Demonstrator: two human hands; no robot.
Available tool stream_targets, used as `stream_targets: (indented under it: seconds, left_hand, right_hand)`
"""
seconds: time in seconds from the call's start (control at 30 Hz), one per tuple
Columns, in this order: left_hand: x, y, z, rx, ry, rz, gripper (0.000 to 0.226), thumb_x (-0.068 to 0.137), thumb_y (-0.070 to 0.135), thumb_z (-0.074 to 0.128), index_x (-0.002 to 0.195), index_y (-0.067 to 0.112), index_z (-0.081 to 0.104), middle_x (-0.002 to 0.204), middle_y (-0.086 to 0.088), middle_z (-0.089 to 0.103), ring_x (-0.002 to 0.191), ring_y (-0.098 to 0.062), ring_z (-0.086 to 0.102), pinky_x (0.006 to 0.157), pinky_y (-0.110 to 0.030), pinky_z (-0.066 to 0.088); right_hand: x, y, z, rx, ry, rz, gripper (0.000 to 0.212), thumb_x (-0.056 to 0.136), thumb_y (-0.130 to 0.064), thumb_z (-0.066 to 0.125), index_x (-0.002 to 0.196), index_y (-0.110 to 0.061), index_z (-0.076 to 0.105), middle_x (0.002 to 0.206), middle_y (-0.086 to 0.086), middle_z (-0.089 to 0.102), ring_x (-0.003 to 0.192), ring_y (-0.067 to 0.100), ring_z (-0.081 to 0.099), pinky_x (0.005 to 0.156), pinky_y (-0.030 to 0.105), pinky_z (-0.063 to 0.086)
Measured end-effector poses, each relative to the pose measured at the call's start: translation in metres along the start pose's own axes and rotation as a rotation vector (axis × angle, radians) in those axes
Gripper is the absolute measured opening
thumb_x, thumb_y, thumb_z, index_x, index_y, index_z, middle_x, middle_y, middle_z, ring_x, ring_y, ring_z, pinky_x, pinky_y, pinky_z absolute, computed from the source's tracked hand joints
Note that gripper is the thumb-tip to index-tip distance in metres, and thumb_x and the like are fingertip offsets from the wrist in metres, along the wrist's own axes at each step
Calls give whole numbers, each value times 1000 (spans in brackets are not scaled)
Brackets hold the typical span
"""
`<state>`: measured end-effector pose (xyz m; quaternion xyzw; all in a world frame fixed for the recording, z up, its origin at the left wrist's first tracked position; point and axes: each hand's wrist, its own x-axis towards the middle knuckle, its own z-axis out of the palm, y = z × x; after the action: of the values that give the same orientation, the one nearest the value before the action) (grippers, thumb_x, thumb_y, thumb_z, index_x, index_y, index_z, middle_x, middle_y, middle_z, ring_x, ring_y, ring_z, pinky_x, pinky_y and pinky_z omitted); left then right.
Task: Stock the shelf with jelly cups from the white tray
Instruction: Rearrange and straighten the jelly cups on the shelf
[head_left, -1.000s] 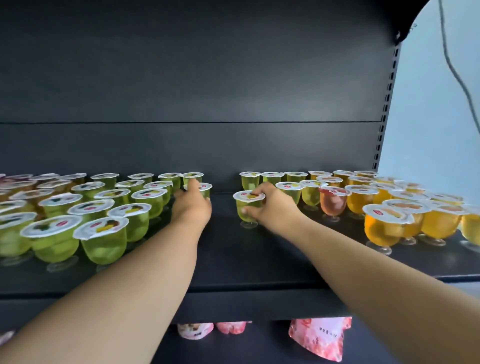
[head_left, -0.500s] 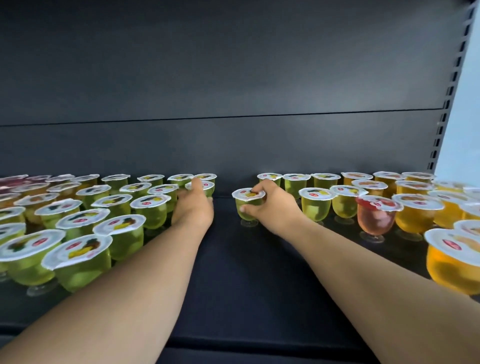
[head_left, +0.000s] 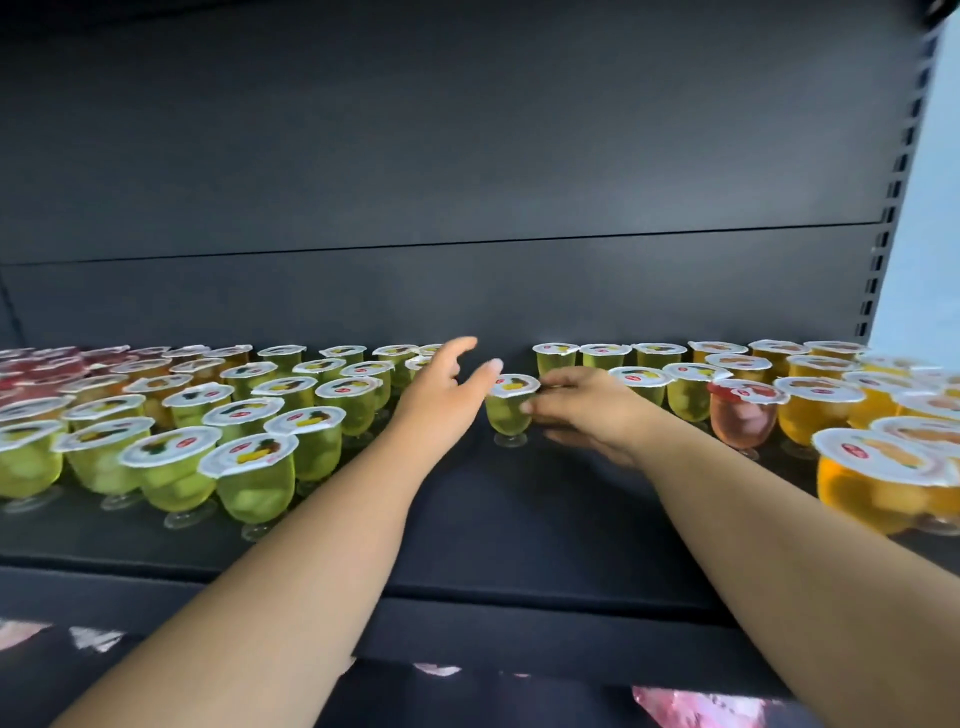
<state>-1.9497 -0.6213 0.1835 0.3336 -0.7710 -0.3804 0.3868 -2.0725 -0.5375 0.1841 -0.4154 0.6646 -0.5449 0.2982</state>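
Lower level: at the bottom edge we see pink packets (head_left: 696, 709) under the shelf, blurred, no part of our job.
Shelf lip: the dark shelf (head_left: 519, 519) runs bare down its middle between our forearms, and we judge this lane to be the gap we are filling.
Near cups: the green cups (head_left: 249, 467) crowd the left, the orange cups (head_left: 872, 483) the right, all upright on small clear feet; sorted by colour, we judge, so that each sort faces the buyer.
Right hand: our right hand (head_left: 587, 410) curls round the jelly cup (head_left: 511, 405) from the right, thumb near the lid rim, fingers low by the foot, clamped so the cup stays level as it sets down.
Jelly cup: it stands in the open lane, foot on the shelf, apart from the rows on both sides.
Axis: its long axis runs straight up, foil lid to the ceiling, stem down, the printed fruit facing up at us.
Left hand: our left hand (head_left: 441, 395) hovers just beside the cup, fingers spread and holding nothing, thumb tip close to the lid; whether it touches we cannot tell.
Back row: more green cups (head_left: 602, 356) line the back panel (head_left: 467, 156).
White tray: out of sight.
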Motion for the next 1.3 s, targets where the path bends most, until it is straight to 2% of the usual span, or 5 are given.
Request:
stream_targets:
  seconds: [0.23,0.73,0.9,1.03,1.3]
  left_hand:
    - [-7,-5,19,294,-181,103,46,85,24,65,128,28,51,129,3,54,115,-18,52,98,-25,39]
    - [-26,-1,-16,654,-44,14,38,96,30,46,133,26,40,122,-9,53,104,-27,52,75,-28,36]
    - [-25,-7,-28,695,23,-85,38,97,28,43,135,25,38,115,-12,56,102,-30,53,72,-31,38]
    - [-8,-10,-25,679,36,-141,40,97,27,43,136,22,37,122,-15,53,107,-31,52,72,-30,36]
    - [6,-19,-22,702,57,-131,42,99,24,38,141,21,32,129,-15,50,117,-33,48,79,-33,39]
  right_hand:
    - [-24,-1,-32,-648,558,-230,59,91,-20,56,143,-15,30,145,7,33,126,24,43,99,31,39]
    - [-16,4,-31,-792,490,-24,46,92,-29,55,131,-6,46,144,12,32,110,28,55,87,28,42]
    - [-27,0,-10,-619,364,-113,46,89,-23,60,131,-10,48,128,11,51,72,12,53,54,8,35]
    - [-35,-2,6,-527,262,-158,47,84,-25,66,128,-16,53,126,3,58,115,19,52,85,16,35]
    - [-37,-2,9,-423,174,-178,38,83,-24,68,120,-18,59,113,0,61,101,13,53,80,17,38]
